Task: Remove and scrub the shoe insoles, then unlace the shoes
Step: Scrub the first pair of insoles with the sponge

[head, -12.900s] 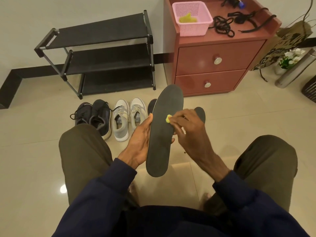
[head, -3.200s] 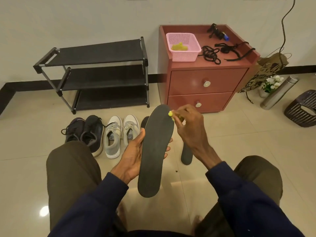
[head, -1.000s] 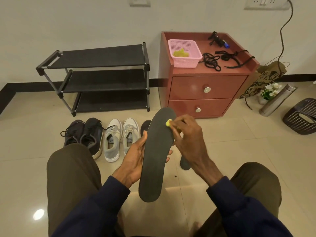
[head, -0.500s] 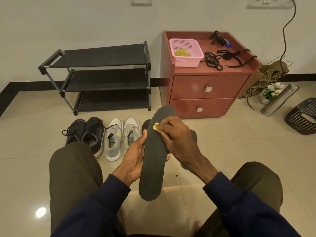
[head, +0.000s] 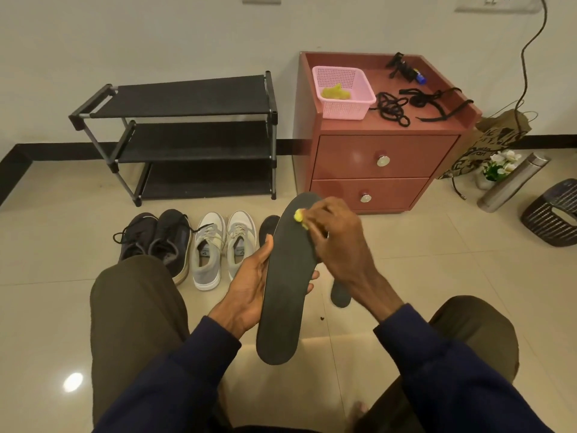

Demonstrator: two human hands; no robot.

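A long black insole (head: pixel 287 285) stands nearly upright between my knees. My left hand (head: pixel 249 285) grips its left edge at mid-length. My right hand (head: pixel 335 239) presses a small yellow scrubber (head: pixel 299 215) against the insole's top end. A second black insole (head: pixel 340 295) lies on the floor behind my right wrist, partly hidden. A dark tip of another insole or shoe (head: pixel 268 226) shows behind the held one. Two black shoes (head: pixel 159 239) and two white-grey shoes (head: pixel 223 242) stand in a row on the floor, laces in.
A black three-tier shoe rack (head: pixel 190 135) stands against the wall. The red two-drawer cabinet (head: pixel 374 157) carries a pink basket (head: pixel 343 92) with a yellow cloth and loose black laces (head: pixel 393 109). At right are a paper bag, flowers, a steel flask (head: pixel 512 182) and a dark stool (head: pixel 552 214).
My right hand slid the yellow scrubber a little right and up, back to the insole's top end. The insole and my left hand stayed in place.
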